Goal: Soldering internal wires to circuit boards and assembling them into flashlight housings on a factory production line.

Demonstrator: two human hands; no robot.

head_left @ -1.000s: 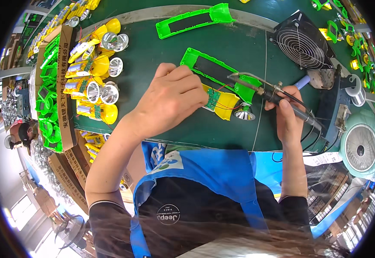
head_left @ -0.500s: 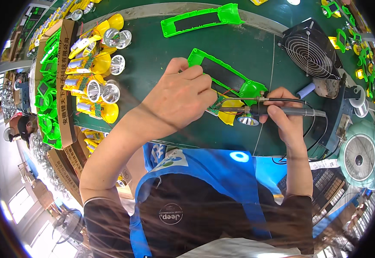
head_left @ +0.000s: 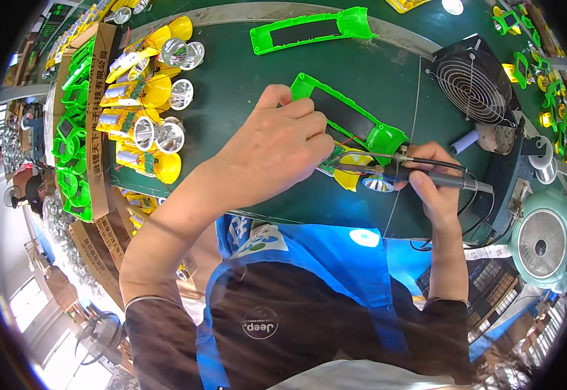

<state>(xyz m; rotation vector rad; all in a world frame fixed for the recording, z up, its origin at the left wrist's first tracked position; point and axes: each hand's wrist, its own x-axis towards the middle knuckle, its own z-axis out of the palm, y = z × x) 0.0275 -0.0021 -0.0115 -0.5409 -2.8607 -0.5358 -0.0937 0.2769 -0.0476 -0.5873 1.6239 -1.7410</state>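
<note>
My left hand (head_left: 278, 144) is closed, its fingertips pinched over the left end of a small circuit board (head_left: 328, 166) with thin wires. What sits between those fingers is hidden. My right hand (head_left: 437, 190) grips a soldering iron (head_left: 426, 176) with a thin metal solder-feed tube along it. Its tip points left at the circuit board; contact I cannot make out. Under the iron lies a yellow lamp part (head_left: 348, 178) with a shiny reflector (head_left: 379, 184). Just beyond my hands, a bright green plastic housing (head_left: 388, 138) with a black strip rests on the green bench.
A second green housing (head_left: 355, 23) lies farther back. Yellow lamp assemblies (head_left: 156, 92) line the left, beside a cardboard box (head_left: 103, 130) of green parts. At right stand a black fan (head_left: 470, 84), a solder spool (head_left: 544, 160), a grey-violet cylinder (head_left: 464, 142) and a pale green fan (head_left: 543, 240).
The whole scene sits slightly farther right in the picture. Both hands keep nearly the same pose around the circuit board, and the iron stays in my right hand.
</note>
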